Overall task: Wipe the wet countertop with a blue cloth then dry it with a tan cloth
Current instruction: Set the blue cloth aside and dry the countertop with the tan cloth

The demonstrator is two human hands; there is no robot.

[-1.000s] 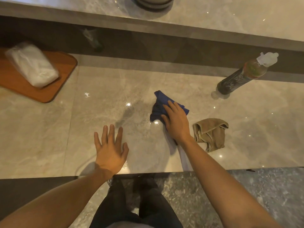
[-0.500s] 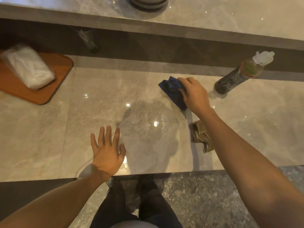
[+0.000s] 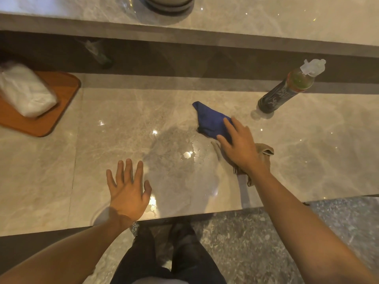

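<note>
Spray bottle (image 3: 287,90) far right, white packet (image 3: 25,91), perhaps tissues, on wooden tray (image 3: 47,119)

Glossy beige marble table (image 3: 51,177), a tile seam running front to back on its left part. Behind it a dark recessed strip (image 3: 184,62), then a raised marble ledge (image 3: 266,23) with the round dark base of something (image 3: 170,5) at top edge. Grey speckled stone floor (image 3: 256,242) below. Small ceiling-light glints on the polish.
</note>
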